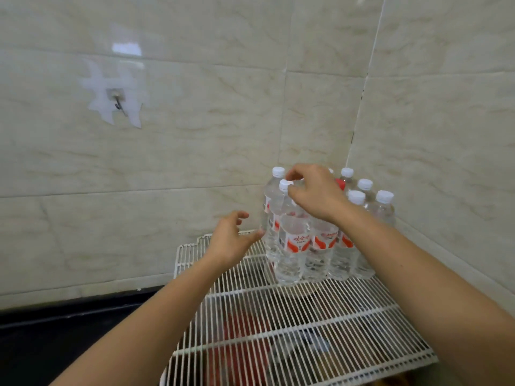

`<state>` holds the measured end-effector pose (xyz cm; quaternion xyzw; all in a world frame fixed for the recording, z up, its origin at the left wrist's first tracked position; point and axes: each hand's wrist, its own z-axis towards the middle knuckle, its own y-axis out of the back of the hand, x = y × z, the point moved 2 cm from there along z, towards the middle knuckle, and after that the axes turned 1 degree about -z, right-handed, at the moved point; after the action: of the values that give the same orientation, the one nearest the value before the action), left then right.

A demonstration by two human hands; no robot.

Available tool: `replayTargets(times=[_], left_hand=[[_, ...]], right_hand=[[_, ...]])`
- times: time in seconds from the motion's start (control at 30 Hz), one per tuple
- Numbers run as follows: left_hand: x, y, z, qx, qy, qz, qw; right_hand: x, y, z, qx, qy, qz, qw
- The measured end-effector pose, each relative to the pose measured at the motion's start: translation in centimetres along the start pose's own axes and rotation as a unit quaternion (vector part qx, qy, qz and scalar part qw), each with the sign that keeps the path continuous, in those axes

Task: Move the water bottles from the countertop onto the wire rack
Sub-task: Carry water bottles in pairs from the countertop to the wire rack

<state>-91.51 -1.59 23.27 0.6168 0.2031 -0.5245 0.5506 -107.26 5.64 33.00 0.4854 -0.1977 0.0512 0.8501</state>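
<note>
Several clear water bottles (317,246) with white caps and red-and-white labels stand packed together at the back right corner of the white wire rack (278,330). My right hand (317,193) rests curled over the top of the front bottle (292,246), hiding its cap; thumb and forefinger bracket a neighbouring bottle's cap (285,185). My left hand (231,238) hovers over the rack's back left part, just left of the bottles. Its fingers are spread and it holds nothing, and its thumb tip is close to the leftmost bottle.
Tiled walls meet in a corner right behind the bottles. A red cap (340,183) shows among the white ones. A black countertop (55,330) lies to the left, below the rack. Red objects (239,338) show blurred beneath the wires. A metal hook (117,103) hangs on the wall.
</note>
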Motion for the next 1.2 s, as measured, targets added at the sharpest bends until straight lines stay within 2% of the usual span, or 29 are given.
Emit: replayTargets(times=[0.1, 0.37, 0.6, 0.87, 1.2], left_hand=[[3.1, 5.6, -1.6, -0.054, 0.013, 0.032, 0.998], [15.2, 26.4, -13.0, -0.131, 0.033, 0.201, 0.970], [28.5, 47.0, -31.0, -0.211, 0.189, 0.280, 0.917], [36.1, 65.6, -50.3, -0.350, 0.359, 0.283, 0.818], [46.2, 81.7, -65.7, -0.454, 0.481, 0.255, 0.706]], right_hand=[[4.9, -3.7, -0.6, 0.022, 0.043, 0.007, 0.999], [23.9, -20.3, -7.4, 0.190, 0.077, 0.048, 0.978], [46.8, -32.4, -17.0, 0.286, 0.160, 0.075, 0.942], [73.4, -41.6, -27.7, 0.382, 0.332, 0.118, 0.855], [97.8, -52.4, -37.5, 0.464, 0.471, 0.127, 0.739]])
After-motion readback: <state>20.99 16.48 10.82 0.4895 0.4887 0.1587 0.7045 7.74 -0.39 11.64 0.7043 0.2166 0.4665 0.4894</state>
